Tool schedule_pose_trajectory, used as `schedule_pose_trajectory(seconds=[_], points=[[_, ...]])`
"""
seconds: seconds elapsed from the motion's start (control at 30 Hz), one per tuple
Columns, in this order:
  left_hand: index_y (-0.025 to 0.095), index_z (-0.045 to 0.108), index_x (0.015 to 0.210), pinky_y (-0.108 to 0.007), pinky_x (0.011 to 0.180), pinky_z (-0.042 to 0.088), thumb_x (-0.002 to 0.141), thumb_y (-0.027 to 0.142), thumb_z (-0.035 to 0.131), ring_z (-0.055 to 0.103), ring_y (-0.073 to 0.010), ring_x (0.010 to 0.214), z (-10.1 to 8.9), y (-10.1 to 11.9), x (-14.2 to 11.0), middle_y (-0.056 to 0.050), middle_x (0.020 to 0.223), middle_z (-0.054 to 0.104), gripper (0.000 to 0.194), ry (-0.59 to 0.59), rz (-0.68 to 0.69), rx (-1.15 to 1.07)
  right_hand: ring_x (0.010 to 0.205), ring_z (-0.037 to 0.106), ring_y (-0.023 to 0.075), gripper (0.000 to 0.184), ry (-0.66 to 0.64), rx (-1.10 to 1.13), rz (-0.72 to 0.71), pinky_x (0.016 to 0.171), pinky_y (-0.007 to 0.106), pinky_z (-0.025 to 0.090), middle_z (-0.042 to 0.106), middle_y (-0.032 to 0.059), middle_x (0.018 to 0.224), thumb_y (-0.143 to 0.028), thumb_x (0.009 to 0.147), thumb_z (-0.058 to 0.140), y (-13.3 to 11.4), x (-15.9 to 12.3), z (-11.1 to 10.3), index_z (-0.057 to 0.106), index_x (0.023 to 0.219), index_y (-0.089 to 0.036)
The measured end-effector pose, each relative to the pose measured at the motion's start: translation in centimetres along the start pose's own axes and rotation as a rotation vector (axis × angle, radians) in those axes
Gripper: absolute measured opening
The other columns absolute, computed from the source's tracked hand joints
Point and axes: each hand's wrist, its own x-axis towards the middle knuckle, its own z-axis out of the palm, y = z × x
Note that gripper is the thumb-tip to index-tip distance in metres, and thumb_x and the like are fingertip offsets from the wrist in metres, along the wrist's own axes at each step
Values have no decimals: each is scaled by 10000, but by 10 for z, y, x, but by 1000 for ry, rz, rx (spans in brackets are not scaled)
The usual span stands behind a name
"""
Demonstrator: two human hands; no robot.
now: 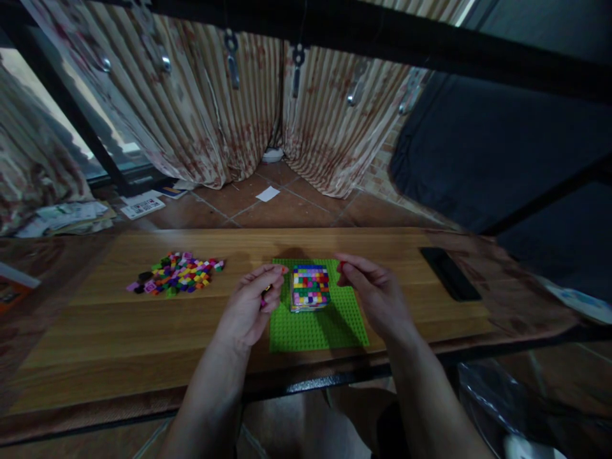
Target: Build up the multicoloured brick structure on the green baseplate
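A green studded baseplate [315, 331] lies on the wooden table. On it stands a block built of small multicoloured toy bricks [310, 287]. Left of that block is my left hand [253, 299], closed, with an orange brick [284, 270] at its fingertips and a few more bricks [264, 294] tucked in its curled fingers. My right hand [370, 287] hovers over the plate's right side, thumb and index finger pinched on a small red brick [341, 265]. Neither hand touches the built block.
A loose heap of coloured bricks [184, 273] lies on the table's left part. A black phone [450, 274] rests at the right. Metal clips [232, 60] hang from a dark bar above. Behind the table [119, 338] are a tiled floor and curtains [229, 115].
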Motion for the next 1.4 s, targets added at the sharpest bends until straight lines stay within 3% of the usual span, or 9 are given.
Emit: schedule_pose_trajectory(seconds=[0.13, 0.23, 0.37, 0.6, 0.93, 1.2, 1.4], points=[[95, 638, 757, -125, 360, 155, 614, 193, 765, 287, 10, 420, 0, -1, 1, 59, 573, 448, 215, 19, -10, 6, 628, 562, 105, 233, -50, -80, -20, 604, 245, 467, 637, -28, 720, -305, 784, 674, -1, 1, -1, 689, 1003, -223], [98, 630, 758, -126, 363, 158, 622, 193, 764, 290, 11, 422, 1, -1, 2, 59, 582, 450, 213, 24, -12, 11, 613, 565, 109, 195, -76, -71, -1, 583, 237, 465, 616, -34, 679, -312, 750, 706, -3, 0, -1, 657, 900, -198], [98, 622, 754, -130, 363, 153, 629, 200, 762, 288, 12, 421, 0, -1, 3, 60, 584, 449, 214, 26, -6, 16, 688, 606, 130, 117, -126, -173, -23, 658, 263, 486, 664, -3, 737, -310, 776, 683, -2, -2, -2, 681, 806, -197], [107, 608, 755, -135, 365, 161, 635, 196, 757, 289, 10, 423, 2, 0, 2, 62, 591, 441, 211, 30, -13, 24, 848, 643, 175, 143, -210, -469, -267, 766, 320, 499, 689, 37, 896, -238, 870, 579, -4, -6, 3, 721, 892, -226], [97, 634, 756, -131, 361, 141, 622, 206, 767, 297, 11, 423, -1, 0, 2, 56, 591, 457, 218, 29, 7, 14, 841, 638, 168, 161, -226, -665, -407, 755, 314, 511, 676, 45, 913, -209, 884, 575, -2, -8, 11, 735, 902, -223], [97, 652, 743, -132, 362, 141, 622, 209, 767, 311, 12, 416, -2, -1, 2, 54, 582, 460, 201, 37, 22, 14, 846, 634, 176, 166, -214, -671, -373, 755, 322, 508, 679, 36, 900, -188, 857, 585, -4, -8, 11, 723, 934, -239], [92, 658, 759, -139, 361, 135, 605, 213, 774, 310, 13, 412, -2, -1, 3, 48, 590, 477, 228, 57, 16, 15, 727, 599, 156, 146, -175, -595, -303, 674, 305, 487, 681, 32, 861, -260, 833, 620, -2, -5, 2, 720, 934, -228]])
